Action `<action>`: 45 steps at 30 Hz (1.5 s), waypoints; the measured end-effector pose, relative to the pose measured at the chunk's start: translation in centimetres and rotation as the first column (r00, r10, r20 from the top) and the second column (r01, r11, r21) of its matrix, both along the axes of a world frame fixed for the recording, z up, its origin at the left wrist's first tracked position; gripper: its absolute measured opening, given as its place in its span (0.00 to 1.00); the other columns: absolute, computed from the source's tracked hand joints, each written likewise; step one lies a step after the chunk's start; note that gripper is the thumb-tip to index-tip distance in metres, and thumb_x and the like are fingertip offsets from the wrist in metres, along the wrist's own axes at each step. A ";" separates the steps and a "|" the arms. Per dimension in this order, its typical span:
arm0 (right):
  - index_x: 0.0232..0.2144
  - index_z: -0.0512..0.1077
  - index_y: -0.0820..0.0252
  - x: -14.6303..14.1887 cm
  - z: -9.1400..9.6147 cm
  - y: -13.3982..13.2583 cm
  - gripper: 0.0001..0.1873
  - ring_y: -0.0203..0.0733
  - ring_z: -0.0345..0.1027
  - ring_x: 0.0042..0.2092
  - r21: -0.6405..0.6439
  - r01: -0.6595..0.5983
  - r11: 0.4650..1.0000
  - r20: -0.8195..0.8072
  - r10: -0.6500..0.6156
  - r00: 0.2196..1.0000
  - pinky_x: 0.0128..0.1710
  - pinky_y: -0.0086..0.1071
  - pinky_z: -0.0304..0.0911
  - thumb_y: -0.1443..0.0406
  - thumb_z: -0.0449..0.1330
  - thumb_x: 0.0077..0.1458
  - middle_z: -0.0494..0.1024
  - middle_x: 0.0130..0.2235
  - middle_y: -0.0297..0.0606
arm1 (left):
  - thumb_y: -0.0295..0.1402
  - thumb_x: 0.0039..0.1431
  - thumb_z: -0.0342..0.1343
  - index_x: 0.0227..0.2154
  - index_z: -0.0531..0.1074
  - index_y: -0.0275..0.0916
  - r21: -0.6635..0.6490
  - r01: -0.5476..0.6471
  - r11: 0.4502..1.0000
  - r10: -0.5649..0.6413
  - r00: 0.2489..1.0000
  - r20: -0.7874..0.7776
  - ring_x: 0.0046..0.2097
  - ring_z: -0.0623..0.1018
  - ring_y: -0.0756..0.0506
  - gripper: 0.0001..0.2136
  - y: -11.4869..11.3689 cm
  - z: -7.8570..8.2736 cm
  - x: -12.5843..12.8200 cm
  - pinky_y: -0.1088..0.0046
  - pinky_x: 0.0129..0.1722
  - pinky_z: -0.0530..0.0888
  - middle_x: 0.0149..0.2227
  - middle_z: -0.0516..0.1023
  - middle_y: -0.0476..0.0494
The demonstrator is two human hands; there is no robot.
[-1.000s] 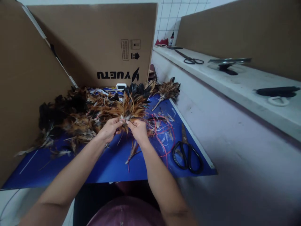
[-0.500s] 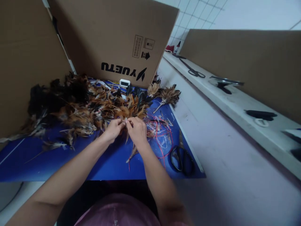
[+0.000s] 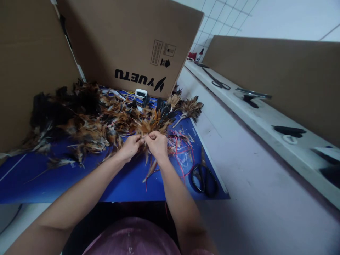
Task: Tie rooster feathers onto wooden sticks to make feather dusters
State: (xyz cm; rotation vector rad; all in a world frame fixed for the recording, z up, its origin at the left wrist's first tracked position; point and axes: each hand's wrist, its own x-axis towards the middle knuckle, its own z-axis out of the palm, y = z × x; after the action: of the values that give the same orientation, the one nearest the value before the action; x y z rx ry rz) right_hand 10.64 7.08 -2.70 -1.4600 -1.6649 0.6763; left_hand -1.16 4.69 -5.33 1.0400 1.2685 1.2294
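Both hands meet over the front of a bunch of brown and black feathers (image 3: 151, 122) on the blue table (image 3: 119, 187). My left hand (image 3: 130, 147) is closed in a pinch at the base of the bunch. Close against it, my right hand (image 3: 157, 143) also pinches there, thumb and forefinger together. What exactly lies between the right fingertips is too small to make out. A red string (image 3: 193, 152) loops over the table just right of my right hand. Below the hands lies a loose feather (image 3: 152, 171) with a red end.
Black-handled scissors (image 3: 204, 177) lie at the table's right edge. A feather heap (image 3: 87, 124) spreads to the left. Behind stand cardboard panels (image 3: 127, 39) and a small white device (image 3: 141, 93). Tools, including other scissors (image 3: 220, 84), lie on the right ledge (image 3: 261, 120).
My hands have stayed at the feather bunch, with the fingers shifting slightly. The right hand has turned a little and moved slightly right. The view has shifted a little.
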 end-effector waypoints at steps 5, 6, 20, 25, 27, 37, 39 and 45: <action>0.20 0.70 0.57 -0.2 -0.3 0.1 0.07 0.35 0.65 0.25 -0.005 0.036 0.999 -0.127 -0.036 0.991 0.31 0.29 0.59 0.61 0.59 0.45 0.73 0.21 0.30 | 0.34 0.48 0.61 0.19 0.64 0.37 -0.021 0.007 1.000 -0.006 1.000 0.029 0.18 0.57 0.55 0.12 -0.1 0.5 0.1 0.78 0.18 0.53 0.16 0.58 0.56; 0.21 0.70 0.58 -0.2 -0.3 0.2 0.07 0.35 0.64 0.25 0.007 0.050 0.999 -0.155 -0.048 0.987 0.31 0.29 0.59 0.61 0.59 0.45 0.72 0.22 0.30 | 0.34 0.48 0.61 0.19 0.64 0.37 -0.025 0.012 1.000 -0.011 0.999 0.038 0.18 0.57 0.55 0.12 -0.2 0.6 0.2 0.78 0.18 0.54 0.16 0.59 0.55; 0.32 0.61 0.56 4.5 6.0 0.3 0.09 0.33 0.69 0.31 0.301 0.125 0.945 -0.614 0.092 0.784 0.36 0.30 0.65 0.58 0.55 0.57 0.74 0.30 0.33 | 0.35 0.46 0.64 0.22 0.69 0.33 -0.080 0.101 0.992 -0.087 0.983 0.164 0.20 0.62 0.55 0.11 -0.5 1.0 -0.2 0.80 0.18 0.53 0.19 0.67 0.49; 0.34 0.66 0.57 7.0 6.0 -1.1 0.10 0.32 0.68 0.28 0.185 -0.195 0.963 -0.536 0.265 0.801 0.31 0.29 0.66 0.59 0.60 0.53 0.74 0.28 0.31 | 0.35 0.45 0.64 0.23 0.70 0.33 -0.109 0.123 0.987 -0.099 0.975 0.198 0.21 0.63 0.55 0.11 -0.5 1.2 -0.2 0.81 0.18 0.54 0.19 0.68 0.48; 0.37 0.68 0.57 7.6 5.1 -1.6 0.11 0.33 0.69 0.28 0.075 -0.325 0.943 -0.507 0.317 0.802 0.30 0.30 0.67 0.60 0.61 0.51 0.74 0.30 0.32 | 0.36 0.45 0.64 0.24 0.70 0.33 -0.113 0.129 0.985 -0.104 0.972 0.210 0.21 0.63 0.54 0.12 -0.5 1.3 -0.3 0.81 0.18 0.53 0.19 0.68 0.48; 0.38 0.74 0.59 6.4 -1.9 -1.8 0.13 0.37 0.66 0.31 -0.086 -0.202 0.976 0.018 0.204 0.979 0.35 0.32 0.60 0.60 0.59 0.50 0.73 0.28 0.32 | 0.35 0.43 0.66 0.22 0.71 0.32 -0.101 0.236 0.967 -0.195 0.931 0.310 0.21 0.61 0.56 0.12 -0.7 2.6 -1.0 0.82 0.16 0.48 0.19 0.68 0.46; 0.32 0.75 0.59 6.0 -2.3 -1.7 0.13 0.37 0.66 0.31 -0.051 -0.248 0.968 0.063 0.251 0.966 0.35 0.31 0.59 0.56 0.57 0.53 0.74 0.27 0.32 | 0.35 0.43 0.66 0.23 0.71 0.32 -0.106 0.245 0.964 -0.203 0.931 0.304 0.21 0.60 0.56 0.12 -0.7 2.6 -1.1 0.82 0.16 0.49 0.20 0.68 0.46; 0.22 0.72 0.60 6.5 -1.8 -1.5 0.14 0.35 0.63 0.28 -0.057 -0.293 0.954 -0.121 0.285 0.951 0.32 0.29 0.57 0.58 0.57 0.53 0.72 0.23 0.31 | 0.36 0.43 0.65 0.24 0.72 0.32 -0.127 0.238 0.963 -0.198 0.944 0.266 0.20 0.59 0.56 0.12 -0.6 2.4 -1.1 0.81 0.16 0.48 0.19 0.66 0.47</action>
State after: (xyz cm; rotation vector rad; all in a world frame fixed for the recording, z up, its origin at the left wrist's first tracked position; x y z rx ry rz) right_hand 17.10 5.62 -4.45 -1.2137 -1.7994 0.9722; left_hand -2.29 4.05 -2.98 0.8547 1.0071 1.0359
